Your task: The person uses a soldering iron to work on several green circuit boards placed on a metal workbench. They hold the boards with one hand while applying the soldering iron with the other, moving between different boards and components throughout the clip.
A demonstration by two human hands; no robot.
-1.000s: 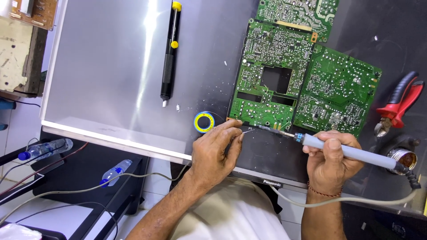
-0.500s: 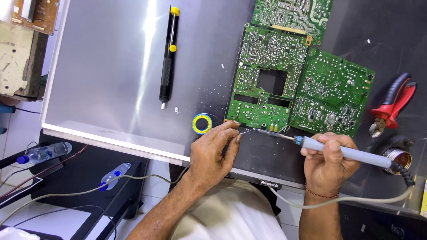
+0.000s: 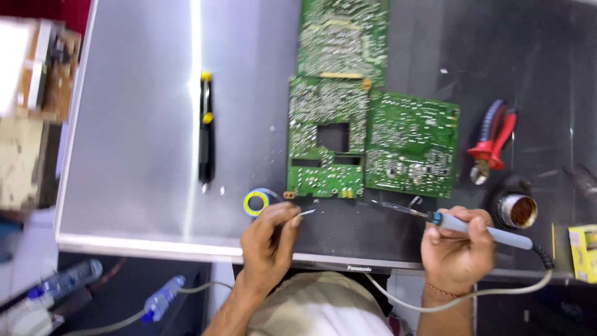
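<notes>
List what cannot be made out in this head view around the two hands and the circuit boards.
- Top green circuit board: its far end is cut off by the top edge.
- Thin wire at the left hand: motion blur hides where it ends.
- Soldering iron in the right hand: tip blurred, contact with anything unclear.
- Yellow box: cut off by the right edge.
- Board solder joints: too small and blurred.

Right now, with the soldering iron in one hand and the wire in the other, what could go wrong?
1. The soldering iron in the right hand points toward the left hand; its tip may burn those fingers holding the solder wire.
2. The iron's cord hangs off the table edge; a snag might jerk the iron.
3. The tip hovers near the green circuit board; a slip could damage it.
</notes>
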